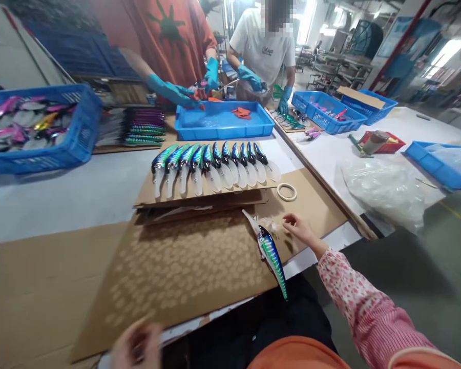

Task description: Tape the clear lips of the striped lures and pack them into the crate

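Note:
A blue-green striped fishing lure [272, 253] with a clear lip lies on the spotted cardboard sheet [184, 261], its tail over the near table edge. My right hand [300, 229], in a pink patterned sleeve, hovers just right of the lure's head, fingers loosely curled and pinched together, nothing clearly between them. My left hand [136, 344] is at the bottom edge, blurred, its fingers bent inward. A row of several similar lures [213, 164] lies side by side on a raised cardboard piece [200, 197] farther back.
A tape ring [286, 191] lies right of the row. Blue trays [223, 122] [42, 130] [325, 110] hold lures and parts. Two people in teal gloves [172, 92] [249, 77] work at the far side. A clear plastic bag [384, 187] lies at right.

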Available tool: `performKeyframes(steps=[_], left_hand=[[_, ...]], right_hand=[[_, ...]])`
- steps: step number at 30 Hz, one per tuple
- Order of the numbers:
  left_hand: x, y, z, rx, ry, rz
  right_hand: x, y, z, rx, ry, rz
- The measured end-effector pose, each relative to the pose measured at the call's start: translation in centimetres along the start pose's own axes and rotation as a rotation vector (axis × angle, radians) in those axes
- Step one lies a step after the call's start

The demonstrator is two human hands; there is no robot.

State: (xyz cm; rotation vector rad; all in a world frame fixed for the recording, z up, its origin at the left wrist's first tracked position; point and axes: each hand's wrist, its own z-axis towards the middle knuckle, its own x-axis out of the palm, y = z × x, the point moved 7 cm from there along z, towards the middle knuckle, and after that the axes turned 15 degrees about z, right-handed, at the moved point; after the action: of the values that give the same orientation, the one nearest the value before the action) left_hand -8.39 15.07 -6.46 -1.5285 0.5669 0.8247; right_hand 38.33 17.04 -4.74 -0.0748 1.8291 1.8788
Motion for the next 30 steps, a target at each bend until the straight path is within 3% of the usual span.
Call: performKeyframes(steps=[3,6,8,10,14,18,22,26,28,30], left_hand=[[7.5,-9.1,-0.3,0.176,0.295,-0.096],[13.9,-16.8,-1.7,0.301,0.382,0.021],[16.4,-19.7,-2.5,0.332,0.348,0.189],[17.4,-21.0,-2.9,0.335,0.285,0.334],[17.1,-20.8,-2.4,0.309,0.267,0.432],[16.0,-18.7,-0.9,0.221,0.321,0.380],[14.2,-15.2,0.0,0.021,0.389,-0.038],[12.1,-12.2,-1.5,-0.288,0.481,-0.539],[11.3,-11.8,-2.8,-0.411,0.486,-0.736],[10.7,-12.4,-3.7,-0.452,0.503,-0.857]], right_hand=[[1.6,-0.7,1.1,-0.051,0.105,-0.072],[3.3,-0.5,1.0,-0.094,0.179,-0.126],[3.5,-0.6,1.0,-0.104,0.188,-0.164],[3.0,-0.9,1.3,-0.099,0.176,-0.199],[1.9,-1.9,2.7,-0.058,0.129,-0.219],[1.9,-2.5,5.0,0.027,0.073,-0.212],[2.9,-2.8,6.9,0.112,0.088,-0.191],[2.1,-3.0,7.5,0.153,0.071,-0.110],[0.9,-2.8,7.2,0.147,0.031,-0.044],[-0.4,-2.2,6.3,0.134,-0.019,0.045]])
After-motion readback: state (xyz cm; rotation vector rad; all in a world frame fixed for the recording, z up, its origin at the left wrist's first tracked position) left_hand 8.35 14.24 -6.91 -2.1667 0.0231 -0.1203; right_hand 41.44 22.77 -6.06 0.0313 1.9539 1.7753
